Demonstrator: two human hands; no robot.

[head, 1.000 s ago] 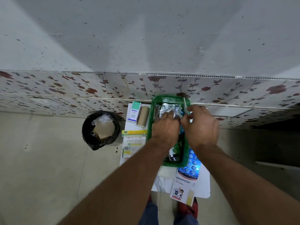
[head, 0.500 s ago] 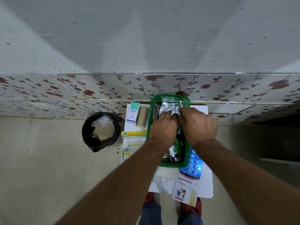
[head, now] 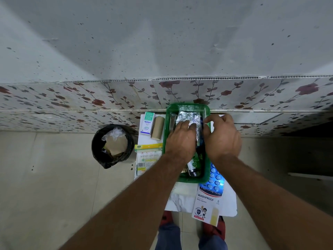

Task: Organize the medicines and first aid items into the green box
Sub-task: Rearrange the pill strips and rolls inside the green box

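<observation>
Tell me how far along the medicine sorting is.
Partly done. The green box already holds foil strips and a bottle. Both the left hand and right hand are arranging the strips. The Optibex carton, bandage roll and plaster pack remain outside.

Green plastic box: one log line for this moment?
green plastic box | left hand on silver foil strips | right hand at rim

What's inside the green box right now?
Silver foil strips at the far end of the green box, a small bottle at the near end. The left hand and right hand cover the middle.
</observation>
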